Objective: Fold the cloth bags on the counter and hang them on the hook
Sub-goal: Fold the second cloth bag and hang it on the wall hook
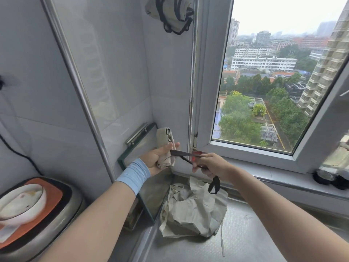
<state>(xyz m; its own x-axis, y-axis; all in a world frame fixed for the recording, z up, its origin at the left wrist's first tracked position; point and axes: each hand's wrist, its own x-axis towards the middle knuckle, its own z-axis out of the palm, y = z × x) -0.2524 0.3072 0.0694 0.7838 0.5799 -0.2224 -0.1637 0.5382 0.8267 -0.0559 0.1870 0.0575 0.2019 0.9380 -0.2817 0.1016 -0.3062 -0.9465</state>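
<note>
Folded bag (164,146) upright, strap (186,157) rightward

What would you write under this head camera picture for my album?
Left hand grips a folded cloth bag while the right hand pulls its dark strap; another bag waits on the counter.

Beige folded bag (164,137) with dark straps (184,155); pale blue wristband (135,173); orange-topped cooker (37,214).

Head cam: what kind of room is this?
Likely a home kitchen, high up in an apartment block. Clues: the steel counter, tiled walls, a bowl on a metal cooking appliance, and a window overlooking city rooftops.
</note>
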